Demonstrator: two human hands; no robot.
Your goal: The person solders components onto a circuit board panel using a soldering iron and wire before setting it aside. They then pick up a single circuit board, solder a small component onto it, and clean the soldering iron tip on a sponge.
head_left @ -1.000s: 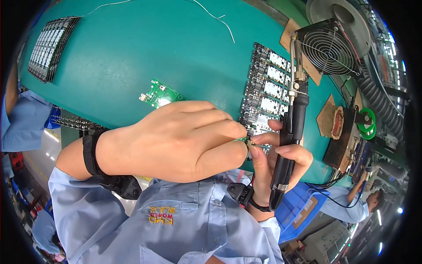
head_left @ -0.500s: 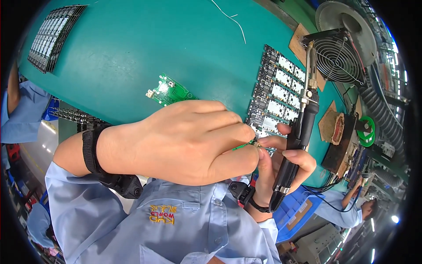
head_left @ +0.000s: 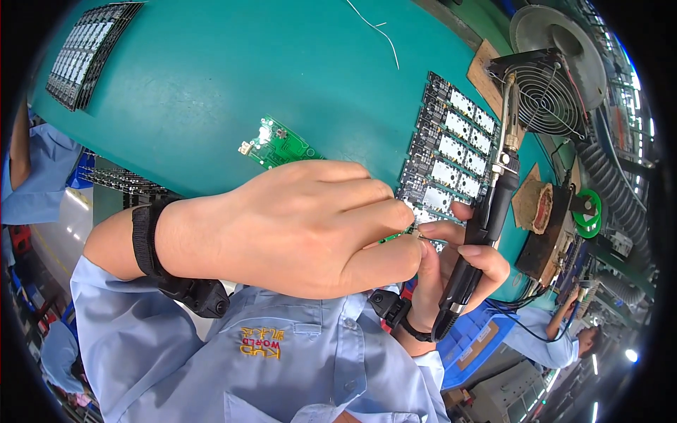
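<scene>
Board (head_left: 293, 146), green, over the desk (head_left: 211, 84) in curled fingers of the left hand (head_left: 296, 229). Close by, tight pinch of the right hand (head_left: 427, 278) on something tiny (head_left: 417, 233), plus long black tool (head_left: 487, 213). Hardly any change, so likely same small job.

Tool (head_left: 488, 203), in the right hand (head_left: 431, 282): displaced toward the right edge of the tabletop (head_left: 211, 70); its tip, one second earlier just left of the fan (head_left: 541, 106) in view, now overlaps the grille. Panel (head_left: 451, 151): more of its right-hand white pads, formerly behind the tool, are exposed. Board (head_left: 293, 148): glare has passed from its near edge to its far left corner. Left hand (head_left: 310, 225): a longer green strip (head_left: 390, 239) shows between two digits. Wire (head_left: 384, 35): its left-hand run along the tabletop's far edge has left view.
</scene>
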